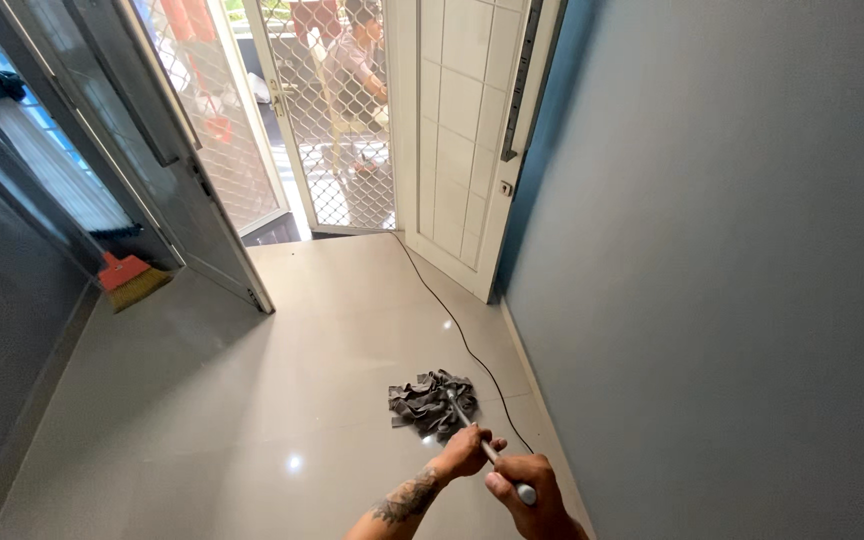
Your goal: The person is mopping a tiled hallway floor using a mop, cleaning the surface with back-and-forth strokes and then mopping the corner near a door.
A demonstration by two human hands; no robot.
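A mop with a grey strip head lies on the glossy beige tiled floor near the right wall. Its metal handle slants up toward me. My left hand grips the handle lower down, with a tattooed forearm behind it. My right hand holds the handle's upper end at the bottom edge of the view.
A black cable runs along the floor from the doorway to the blue-grey right wall. A white door stands open. A broom with an orange head leans at left. A person stands beyond the mesh gate.
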